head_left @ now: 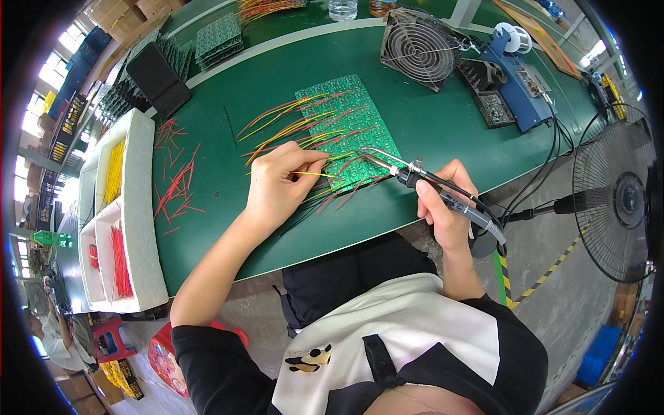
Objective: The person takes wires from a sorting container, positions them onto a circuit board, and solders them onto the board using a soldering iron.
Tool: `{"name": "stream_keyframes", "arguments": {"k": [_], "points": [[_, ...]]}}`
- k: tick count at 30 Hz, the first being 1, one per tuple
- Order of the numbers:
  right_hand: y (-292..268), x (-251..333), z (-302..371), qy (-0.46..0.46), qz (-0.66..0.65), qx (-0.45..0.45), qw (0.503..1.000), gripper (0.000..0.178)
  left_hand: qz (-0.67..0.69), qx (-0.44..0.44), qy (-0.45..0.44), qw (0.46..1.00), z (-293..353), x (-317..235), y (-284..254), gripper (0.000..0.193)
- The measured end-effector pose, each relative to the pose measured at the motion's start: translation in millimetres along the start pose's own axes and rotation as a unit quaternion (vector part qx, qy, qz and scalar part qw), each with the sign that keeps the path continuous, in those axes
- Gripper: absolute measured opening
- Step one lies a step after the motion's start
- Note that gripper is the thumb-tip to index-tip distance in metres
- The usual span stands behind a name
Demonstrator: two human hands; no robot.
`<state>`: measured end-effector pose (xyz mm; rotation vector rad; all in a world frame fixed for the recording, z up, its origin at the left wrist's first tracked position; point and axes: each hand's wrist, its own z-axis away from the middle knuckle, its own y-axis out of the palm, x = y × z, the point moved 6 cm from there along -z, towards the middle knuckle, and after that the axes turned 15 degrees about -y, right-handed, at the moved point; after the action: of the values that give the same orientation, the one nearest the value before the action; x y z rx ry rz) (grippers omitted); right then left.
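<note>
A green circuit board panel [377, 136] lies flat on the green bench, with rows of red and yellow wires [285, 131] reaching out from it to the left. My left hand [282, 178] is closed in a pinch over the panel's left edge, holding a yellow wire whose end points at the board. In my right hand [446, 207] is a soldering iron [408, 176], gripped like a pen. A thin curved metal tube is fixed alongside it. The iron's tip is over the board, close to the yellow wire's end; whether they touch I cannot tell.
Loose red wires [178, 187] lie left of my arm, beside a white foam box [142, 228] of yellow and red wires. A black stand [158, 79] holds the far left. A square fan [419, 50] and a blue solder feeder [515, 86] stand far right; a floor fan [622, 197] is beyond the edge.
</note>
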<state>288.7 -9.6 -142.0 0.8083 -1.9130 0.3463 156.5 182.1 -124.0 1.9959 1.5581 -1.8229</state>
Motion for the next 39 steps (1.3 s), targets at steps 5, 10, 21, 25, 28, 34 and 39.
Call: {"name": "stream_keyframes", "arguments": {"k": [5,10,21,25,28,34,39], "points": [[-2.3,-0.9,0.2,-0.008,-0.013,-0.017,1.0,0.022,-0.008,0.001,0.004,1.0,-0.3,-0.9,-0.3,0.01],[-5.7,-1.9,-0.6,-0.016,-0.031,-0.041,0.999,0.021,-0.016,0.0,0.008,1.0,-0.3,-1.9,-0.9,0.01],[-50.4,7.0,-16.2,-0.088,0.036,-0.155,0.983,0.018,-0.121,-0.08,0.194,0.97,3.5,-25.7,-10.5,0.017],[-64.3,-1.1,-19.2,-0.091,0.056,-0.193,0.975,0.018,-0.19,-0.117,0.298,0.928,16.9,-54.2,-16.6,0.017],[-56.7,0.5,-16.9,-0.126,0.097,-0.188,0.969,0.019,-0.206,0.017,0.307,0.929,37.8,-59.3,7.3,0.017],[-49.7,1.2,-9.7,-0.15,0.133,-0.201,0.959,0.02,-0.251,0.056,0.287,0.923,38.4,-45.5,24.6,0.034],[-47.6,3.0,-13.6,-0.168,0.128,-0.201,0.957,0.02,-0.255,0.047,0.268,0.928,28.5,-40.9,26.8,0.037]]}}
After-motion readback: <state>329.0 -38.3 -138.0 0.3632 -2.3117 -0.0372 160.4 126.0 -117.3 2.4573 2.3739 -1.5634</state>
